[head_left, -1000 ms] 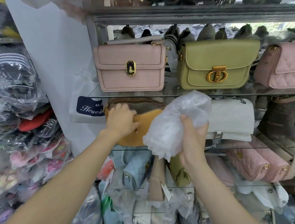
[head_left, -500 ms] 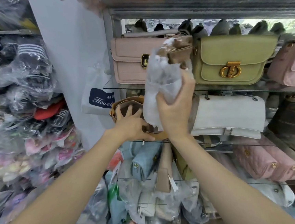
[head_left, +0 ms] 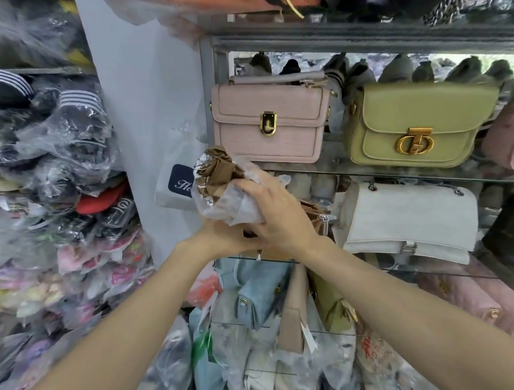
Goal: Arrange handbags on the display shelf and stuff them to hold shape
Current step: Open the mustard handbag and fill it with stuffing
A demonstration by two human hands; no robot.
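Both hands (head_left: pixel 252 223), gripping plastic stuffing (head_left: pixel 227 194)

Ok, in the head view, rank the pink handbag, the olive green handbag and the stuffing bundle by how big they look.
1. olive green handbag
2. pink handbag, slightly smaller
3. stuffing bundle, smallest even though nearest the camera, partly covered by the right hand

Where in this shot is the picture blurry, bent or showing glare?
Head view: left-hand stacks of plastic-wrapped goods smear with motion blur; wide-angle lens bows the grey shelf rail; the pink handbag and green handbag stay sharp; daylight washes out behind them; sheen on the plastic stuffing bundle.
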